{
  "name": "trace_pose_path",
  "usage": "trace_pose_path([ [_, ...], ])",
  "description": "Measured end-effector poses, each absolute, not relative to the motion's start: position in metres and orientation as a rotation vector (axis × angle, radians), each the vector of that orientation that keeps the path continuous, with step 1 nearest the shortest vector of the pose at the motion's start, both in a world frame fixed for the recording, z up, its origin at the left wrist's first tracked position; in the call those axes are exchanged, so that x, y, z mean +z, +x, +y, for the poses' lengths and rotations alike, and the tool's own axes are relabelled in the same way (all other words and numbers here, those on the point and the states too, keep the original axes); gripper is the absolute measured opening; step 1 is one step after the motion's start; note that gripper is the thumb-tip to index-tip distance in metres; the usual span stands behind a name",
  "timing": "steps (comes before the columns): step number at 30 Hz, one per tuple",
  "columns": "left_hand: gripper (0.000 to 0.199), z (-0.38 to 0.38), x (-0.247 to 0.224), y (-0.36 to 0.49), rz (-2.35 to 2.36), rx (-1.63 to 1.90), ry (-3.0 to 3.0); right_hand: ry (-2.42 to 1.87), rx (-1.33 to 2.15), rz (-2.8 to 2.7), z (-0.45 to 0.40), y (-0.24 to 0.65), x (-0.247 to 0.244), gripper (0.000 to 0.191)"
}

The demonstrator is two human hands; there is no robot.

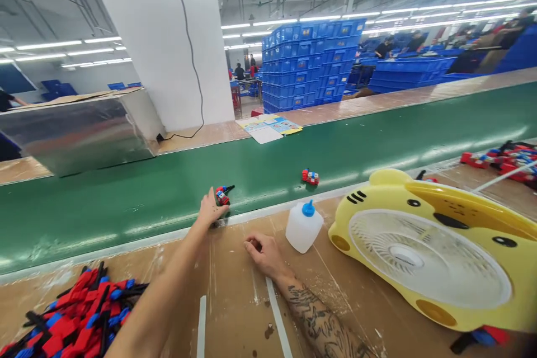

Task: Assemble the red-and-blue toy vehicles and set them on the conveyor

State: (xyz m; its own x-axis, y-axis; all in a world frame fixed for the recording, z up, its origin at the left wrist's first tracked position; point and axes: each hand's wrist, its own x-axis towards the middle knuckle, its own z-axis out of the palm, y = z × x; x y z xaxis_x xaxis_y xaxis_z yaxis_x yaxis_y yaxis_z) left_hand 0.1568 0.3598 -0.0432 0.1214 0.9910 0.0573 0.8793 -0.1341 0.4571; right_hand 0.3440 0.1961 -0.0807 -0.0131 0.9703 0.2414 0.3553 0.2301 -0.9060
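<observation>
My left hand (211,210) reaches over the green conveyor belt's near edge, its thumb and fingers around a small red, blue and white toy figure (222,196) with a black stick-like part pointing right. My right hand (267,255) rests on the brown tabletop with its fingers curled in; nothing shows in it. Just right of that hand stands a translucent white bottle (304,228) with a blue cap. Another red and white toy figure (310,177) lies on the belt further right.
A pile of red, blue and black toy parts (79,313) lies at lower left. A yellow animal-shaped fan (419,257) fills the right side. Across the belt (126,196) are a metal box (84,134), printed sheets (268,127) and stacked blue crates (306,67). More toys (503,159) lie far right.
</observation>
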Motion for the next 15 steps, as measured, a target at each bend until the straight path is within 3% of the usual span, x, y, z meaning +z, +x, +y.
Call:
trace_pose_path([
  [4,0.063,0.260,-0.052,0.137,1.683,0.738,2.119,-1.321,0.809,-1.553,0.199,0.345,-0.083,0.027],
  [8,0.021,0.164,-0.058,0.128,1.498,0.776,2.079,-1.389,0.794,-1.537,0.199,0.349,-0.085,0.040],
  [15,0.015,0.128,-0.073,0.141,1.408,0.865,1.972,-1.555,0.698,-1.572,0.205,0.348,-0.094,0.049],
])
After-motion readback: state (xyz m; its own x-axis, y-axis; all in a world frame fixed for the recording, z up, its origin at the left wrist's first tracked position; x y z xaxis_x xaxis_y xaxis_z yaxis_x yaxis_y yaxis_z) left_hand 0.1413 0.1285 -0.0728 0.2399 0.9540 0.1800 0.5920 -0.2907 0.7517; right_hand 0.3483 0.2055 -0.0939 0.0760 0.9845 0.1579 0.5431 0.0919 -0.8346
